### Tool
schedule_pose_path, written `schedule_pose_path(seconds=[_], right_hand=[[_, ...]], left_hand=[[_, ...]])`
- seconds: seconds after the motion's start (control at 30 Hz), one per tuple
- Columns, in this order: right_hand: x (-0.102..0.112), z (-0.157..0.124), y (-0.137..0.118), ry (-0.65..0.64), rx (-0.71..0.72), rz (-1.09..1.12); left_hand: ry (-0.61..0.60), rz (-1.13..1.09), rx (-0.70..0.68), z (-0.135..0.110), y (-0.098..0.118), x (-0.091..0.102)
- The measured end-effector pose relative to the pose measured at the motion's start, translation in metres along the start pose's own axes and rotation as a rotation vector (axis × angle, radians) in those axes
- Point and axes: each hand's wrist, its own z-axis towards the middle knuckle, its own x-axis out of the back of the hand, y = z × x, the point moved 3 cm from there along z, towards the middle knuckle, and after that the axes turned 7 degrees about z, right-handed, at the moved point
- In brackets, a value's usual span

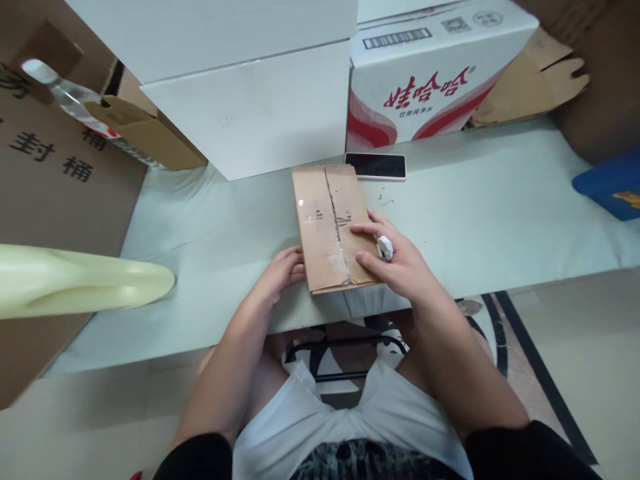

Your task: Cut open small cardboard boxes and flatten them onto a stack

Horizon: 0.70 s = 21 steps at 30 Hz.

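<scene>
A small flat cardboard box (pixel 327 220) lies on the pale green table (pixel 500 220), its top flaps meeting along a middle seam. My left hand (pixel 281 272) rests against the box's left side near its front corner, fingers curled against the edge. My right hand (pixel 395 261) lies on the right flap with its fingers stretched flat across the top, pressing on the cardboard. A small white object (pixel 385 247) sits on the fingers of that hand.
A black phone (pixel 375 166) lies just behind the box. Behind stand a large white box (pixel 240 93) and a red-and-white printed carton (pixel 430 73). Brown cartons and a plastic bottle (pixel 75 107) stand at left, a blue thing (pixel 613 183) at right, a pale yellow object (pixel 75 280) near left.
</scene>
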Motion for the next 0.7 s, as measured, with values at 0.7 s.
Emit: schedule_pose_path(seconds=[0.7], right_hand=[[-0.020, 0.004, -0.006, -0.073, 0.128, -0.103]], left_hand=[[0.237, 0.789, -1.360, -0.040, 0.041, -0.007]])
